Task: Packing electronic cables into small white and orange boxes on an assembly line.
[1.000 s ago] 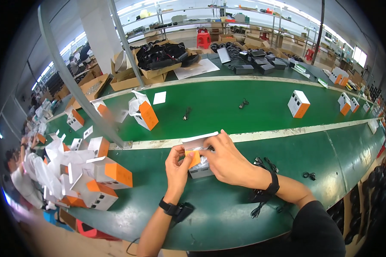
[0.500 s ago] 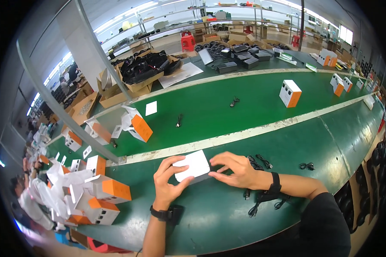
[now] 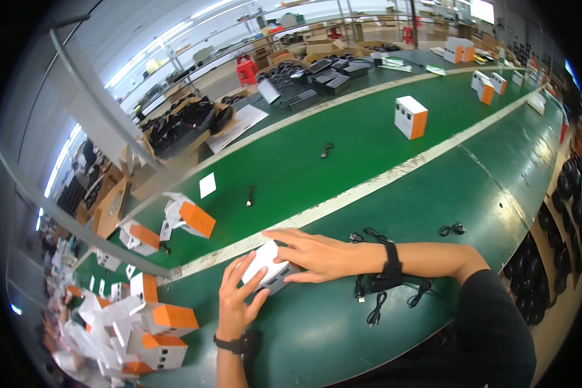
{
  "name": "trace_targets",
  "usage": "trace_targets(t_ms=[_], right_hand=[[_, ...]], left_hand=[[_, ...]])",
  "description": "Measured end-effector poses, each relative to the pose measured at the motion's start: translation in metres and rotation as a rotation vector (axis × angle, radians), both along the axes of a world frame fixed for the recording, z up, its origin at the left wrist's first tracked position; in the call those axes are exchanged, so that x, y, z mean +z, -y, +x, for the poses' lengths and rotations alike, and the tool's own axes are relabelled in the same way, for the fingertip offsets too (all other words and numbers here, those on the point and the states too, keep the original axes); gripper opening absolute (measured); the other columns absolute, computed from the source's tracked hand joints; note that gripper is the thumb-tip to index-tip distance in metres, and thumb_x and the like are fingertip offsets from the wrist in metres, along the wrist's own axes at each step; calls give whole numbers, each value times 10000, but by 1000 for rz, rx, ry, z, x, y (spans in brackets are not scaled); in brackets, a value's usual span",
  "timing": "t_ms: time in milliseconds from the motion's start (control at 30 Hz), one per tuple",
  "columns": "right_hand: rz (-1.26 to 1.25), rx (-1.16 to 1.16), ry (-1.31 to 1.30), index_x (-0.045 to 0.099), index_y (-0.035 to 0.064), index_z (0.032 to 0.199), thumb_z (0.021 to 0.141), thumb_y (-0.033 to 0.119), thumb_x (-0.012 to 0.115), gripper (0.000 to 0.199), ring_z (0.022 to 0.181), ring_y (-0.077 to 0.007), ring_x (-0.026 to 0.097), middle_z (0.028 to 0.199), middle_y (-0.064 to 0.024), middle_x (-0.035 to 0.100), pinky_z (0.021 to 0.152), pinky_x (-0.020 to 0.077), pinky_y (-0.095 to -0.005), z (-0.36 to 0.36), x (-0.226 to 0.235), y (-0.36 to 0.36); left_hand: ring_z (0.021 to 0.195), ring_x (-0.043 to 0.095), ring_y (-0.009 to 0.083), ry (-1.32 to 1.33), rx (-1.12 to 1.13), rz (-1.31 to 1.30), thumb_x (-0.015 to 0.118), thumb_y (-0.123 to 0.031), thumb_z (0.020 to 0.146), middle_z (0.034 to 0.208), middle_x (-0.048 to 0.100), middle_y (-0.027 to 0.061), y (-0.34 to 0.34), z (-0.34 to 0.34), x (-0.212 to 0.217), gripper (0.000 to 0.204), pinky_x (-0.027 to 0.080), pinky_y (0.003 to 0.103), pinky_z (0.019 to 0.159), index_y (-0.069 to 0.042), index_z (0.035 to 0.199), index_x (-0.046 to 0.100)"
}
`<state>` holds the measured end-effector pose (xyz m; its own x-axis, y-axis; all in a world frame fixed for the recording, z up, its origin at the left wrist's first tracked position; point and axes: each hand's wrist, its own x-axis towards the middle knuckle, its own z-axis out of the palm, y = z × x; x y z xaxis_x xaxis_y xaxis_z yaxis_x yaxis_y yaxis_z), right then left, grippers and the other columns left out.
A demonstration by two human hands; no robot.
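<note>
A small white box [image 3: 258, 264] with dark pictures printed on its side is between my hands, just above the near green worktop. My left hand [image 3: 239, 299] holds its left and near side, fingers curled over the top and thumb along the front. My right hand [image 3: 304, 255] lies across the far and right side, fingers over the upper edge and thumb beneath on the right. The box's bottom and right end are hidden. Below my right forearm, several coiled black cables [image 3: 376, 309] rest on the worktop; another coiled cable [image 3: 452, 229] sits farther right.
Opened white-and-orange boxes [image 3: 165, 320] pile up on the left beside a metal post [image 3: 142, 262]. Beyond a pale rail runs a green belt [image 3: 284, 181] carrying a white-and-orange box [image 3: 410, 118], a white card [image 3: 207, 185] and small cables. Cartons and black devices [image 3: 330, 81] stand behind.
My right hand has moved left from beside the box onto it. The box has turned, so its printed side now shows. The whole view has tilted and shifted.
</note>
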<state>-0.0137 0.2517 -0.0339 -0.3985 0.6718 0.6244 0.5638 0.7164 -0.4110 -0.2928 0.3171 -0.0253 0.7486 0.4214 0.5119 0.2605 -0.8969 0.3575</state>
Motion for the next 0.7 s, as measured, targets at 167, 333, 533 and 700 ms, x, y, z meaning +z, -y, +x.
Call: trace_targets(t_ms=[167, 333, 533, 700], right_hand=[[-255, -18, -70, 618, 37, 1296, 891, 199, 873, 506, 885, -279, 718, 1377, -159, 592, 835, 611, -385, 32, 5, -20], [-3, -635, -239, 681, 64, 1277, 807, 138, 926, 535, 1091, -352, 706, 1234, -162, 647, 903, 625, -427, 155, -5, -24], [179, -1469, 114, 657, 47, 1294, 827, 210, 907, 554, 1193, -424, 633, 1327, -251, 607, 1017, 525, -514, 280, -22, -49], [-45, -1140, 271, 628, 40, 1256, 957, 314, 773, 431, 1165, -419, 662, 1228, -241, 640, 900, 594, -526, 217, -13, -111]], left_hand=[[1478, 494, 449, -69, -54, -155, 793, -349, 943, 1656, 500, 217, -1, 9, 8, 630, 390, 526, 1232, -87, 1500, 661], [1457, 520, 429, -46, 112, -365, 779, -357, 981, 1590, 544, 219, -51, 53, -2, 714, 447, 504, 1186, -51, 1578, 534], [1296, 607, 433, -191, 383, -48, 774, -335, 975, 1409, 630, 230, -149, 160, -47, 620, 517, 504, 1105, -97, 1516, 588], [1239, 642, 402, -366, 632, 18, 703, -164, 988, 1353, 640, 223, -199, 177, -68, 345, 586, 543, 960, -159, 1333, 714]])
